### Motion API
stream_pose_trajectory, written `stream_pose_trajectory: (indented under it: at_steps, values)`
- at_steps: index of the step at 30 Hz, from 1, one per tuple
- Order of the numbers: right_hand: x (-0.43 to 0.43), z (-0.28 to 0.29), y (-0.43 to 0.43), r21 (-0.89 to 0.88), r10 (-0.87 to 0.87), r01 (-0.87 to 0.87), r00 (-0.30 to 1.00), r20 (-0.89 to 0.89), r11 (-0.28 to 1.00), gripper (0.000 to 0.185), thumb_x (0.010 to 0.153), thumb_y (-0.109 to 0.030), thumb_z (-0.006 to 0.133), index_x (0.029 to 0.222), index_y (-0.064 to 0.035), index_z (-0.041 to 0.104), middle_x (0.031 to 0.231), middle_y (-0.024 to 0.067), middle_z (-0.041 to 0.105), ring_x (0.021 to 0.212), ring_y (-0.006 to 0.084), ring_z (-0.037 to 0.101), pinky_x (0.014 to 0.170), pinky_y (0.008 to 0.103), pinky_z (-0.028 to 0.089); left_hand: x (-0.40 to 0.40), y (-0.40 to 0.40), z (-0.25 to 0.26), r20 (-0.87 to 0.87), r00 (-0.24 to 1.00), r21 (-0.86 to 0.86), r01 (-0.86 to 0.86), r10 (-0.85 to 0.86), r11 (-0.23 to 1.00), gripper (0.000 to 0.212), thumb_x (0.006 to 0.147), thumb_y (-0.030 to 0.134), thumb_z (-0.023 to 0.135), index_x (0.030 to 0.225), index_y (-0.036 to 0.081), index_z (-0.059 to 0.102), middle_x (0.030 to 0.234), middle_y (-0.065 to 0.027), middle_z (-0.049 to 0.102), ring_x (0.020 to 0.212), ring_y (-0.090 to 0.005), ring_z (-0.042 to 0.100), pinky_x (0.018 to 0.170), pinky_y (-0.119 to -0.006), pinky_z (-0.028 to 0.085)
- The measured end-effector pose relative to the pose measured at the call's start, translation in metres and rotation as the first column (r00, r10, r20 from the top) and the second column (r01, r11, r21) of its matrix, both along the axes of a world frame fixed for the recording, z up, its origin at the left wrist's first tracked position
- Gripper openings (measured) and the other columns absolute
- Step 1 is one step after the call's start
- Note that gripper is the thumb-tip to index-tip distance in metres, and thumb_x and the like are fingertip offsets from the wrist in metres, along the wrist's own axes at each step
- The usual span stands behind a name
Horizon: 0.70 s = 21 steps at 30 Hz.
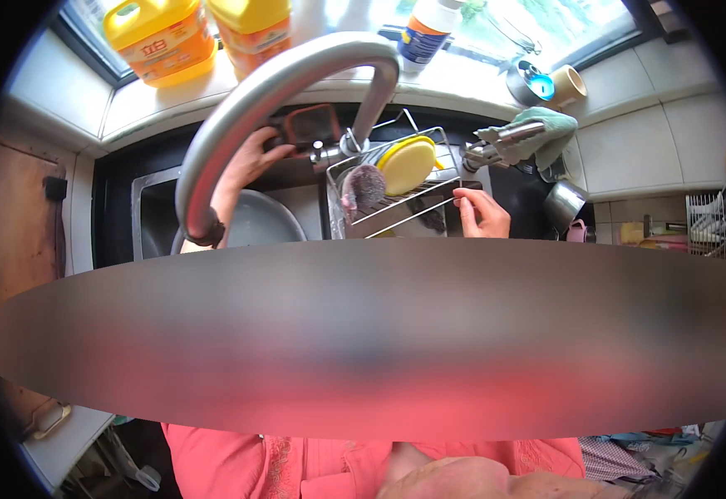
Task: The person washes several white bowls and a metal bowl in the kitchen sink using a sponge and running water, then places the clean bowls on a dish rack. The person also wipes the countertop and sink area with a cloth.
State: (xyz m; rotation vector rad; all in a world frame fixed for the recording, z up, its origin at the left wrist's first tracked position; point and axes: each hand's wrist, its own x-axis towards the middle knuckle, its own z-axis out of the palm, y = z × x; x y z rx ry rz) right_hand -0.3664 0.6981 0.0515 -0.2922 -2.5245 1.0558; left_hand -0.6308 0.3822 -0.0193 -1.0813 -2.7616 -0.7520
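Note:
My left hand point(252, 156) reaches behind the sink, partly hidden by the curved faucet spout point(288, 56). Its thumb and fingers are at a dark item beside a reddish-rimmed rectangular thing point(311, 123); whether it grips that item is unclear. At the right front corner of a metal wire rack point(394, 209), my right hand point(486, 215) pinches the wire between thumb and fingertips. The rack sits over the sink, tilted in view. In it are a round yellow sponge point(407, 165) and a greyish-purple scrubber point(366, 187). Below the rack lies something dark point(428, 215).
A grey basin point(266, 215) sits in the left sink bowl. Yellow detergent jugs point(163, 47) and a white bottle point(425, 37) line the windowsill. A green cloth point(546, 134) hangs right of the rack, near a metal cup point(565, 203). A wide blur hides the lower middle.

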Motion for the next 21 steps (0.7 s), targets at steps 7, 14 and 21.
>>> stream_pose_trajectory:
  at_steps: [7, 14, 21]
  values:
    - [-0.043, -0.014, 0.035, 0.181, -0.088, 0.126, 0.975, -0.202, 0.975, 0.020, 0.085, 0.004, 0.053, 0.101, -0.0002, 0.064, 0.099, 0.0174, 0.065, 0.089, 0.0311, 0.066, 0.076, 0.0385, 0.051, -0.008, -0.055, -0.013, -0.096, 0.951, -0.092, -0.302, 0.293, 0.949, 0.028, 0.079, 0.033, 0.074, 0.091, 0.009, 0.069, 0.105, -0.0075, 0.060, 0.098, -0.0322, 0.055, 0.080, -0.045, 0.047]
    - [-0.064, -0.057, 0.060, -0.254, -0.105, 0.057, 0.978, -0.178, 0.965, 0.025, 0.090, -0.002, 0.054, 0.113, -0.0003, 0.063, 0.095, 0.0152, 0.068, 0.083, 0.0204, 0.071, 0.071, 0.0309, 0.052, 0.031, 0.003, -0.016, -0.198, 0.946, -0.081, -0.276, 0.256, 0.958, 0.050, 0.073, 0.052, 0.075, 0.087, 0.004, 0.074, 0.109, -0.0120, 0.060, 0.101, -0.0327, 0.054, 0.085, -0.045, 0.047]
    - [-0.027, -0.043, 0.063, -0.086, 0.020, -0.020, 1.000, 0.005, 0.996, 0.018, 0.091, -0.004, 0.057, 0.106, -0.0007, 0.065, 0.089, 0.0125, 0.067, 0.077, 0.0184, 0.067, 0.070, 0.0263, 0.051, 0.016, -0.025, -0.029, -0.269, 0.891, -0.038, -0.389, 0.366, 0.920, 0.034, 0.076, 0.038, 0.075, 0.085, 0.005, 0.071, 0.107, -0.0097, 0.060, 0.098, -0.0321, 0.055, 0.083, -0.043, 0.048]
